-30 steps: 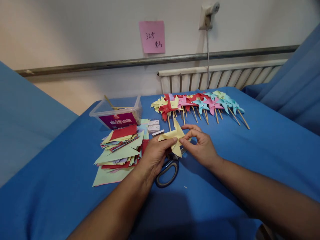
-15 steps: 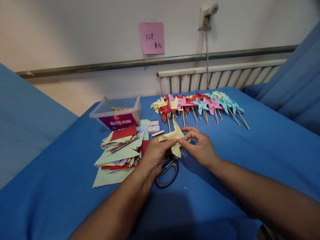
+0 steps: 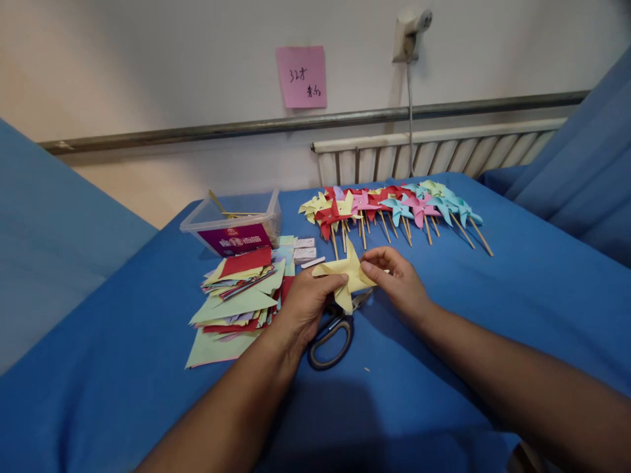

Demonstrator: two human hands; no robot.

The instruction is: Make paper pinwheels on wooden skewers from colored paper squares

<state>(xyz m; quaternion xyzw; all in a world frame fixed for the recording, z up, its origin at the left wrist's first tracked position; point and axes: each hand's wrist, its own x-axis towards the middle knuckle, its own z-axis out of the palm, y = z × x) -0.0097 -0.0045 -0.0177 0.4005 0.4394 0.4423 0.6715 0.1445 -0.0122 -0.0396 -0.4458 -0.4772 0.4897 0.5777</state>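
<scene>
A pale yellow paper pinwheel (image 3: 351, 270), its blades folded in, is held up between both hands. My left hand (image 3: 308, 299) pinches it from the left, with the thumb lying near its centre. On the other side, the thumb and fingers of my right hand (image 3: 397, 279) are closed around its right blade. What the fingers do behind the paper is hidden. Below the pinwheel lies a pair of scissors (image 3: 331, 348) with dark handles, its blades partly covered by the paper and my left hand.
Stacked coloured paper (image 3: 236, 299) lies on the left, before a clear plastic box (image 3: 231, 223) with sticks in it. Small white boxes (image 3: 304, 253) sit behind my left hand. Several finished pinwheels (image 3: 389, 203) on sticks line the back of the blue-covered table (image 3: 493, 328).
My right thumb and fingers have shifted from the pinwheel's centre out to its right blade. My left hand keeps its hold. The view has moved slightly.
</scene>
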